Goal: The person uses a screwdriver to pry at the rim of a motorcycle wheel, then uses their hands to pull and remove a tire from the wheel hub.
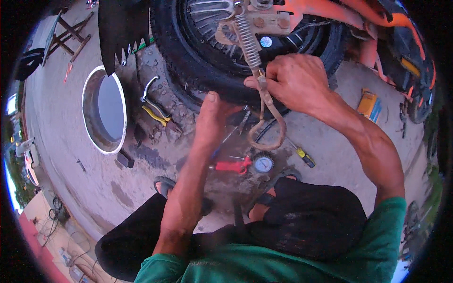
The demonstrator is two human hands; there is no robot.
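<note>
A black tire (175, 70) on a spoked metal wheel (210, 23) fills the top middle. My right hand (299, 81) is closed at the tire's near side, its thumb passing behind a rusty stand (281, 127) with a coil spring (249, 45). My left hand (211, 115) is at the tire's lower left edge, thumb upward; its other fingers are blurred and hidden. On the ground between my feet and the tire lie a red inflator gun (233, 166), its round gauge (263, 163) and a yellow-and-black screwdriver (306, 157). Thin metal tools lie partly hidden beside my left hand.
To the left stands a round basin (86, 127) holding water. Yellow-handled pliers (155, 115) lie between it and the tire. A yellow-and-blue box (369, 104) sits at the right. Orange vehicle bodywork (373, 14) overhangs the upper right; a wooden stand (71, 33) is far left.
</note>
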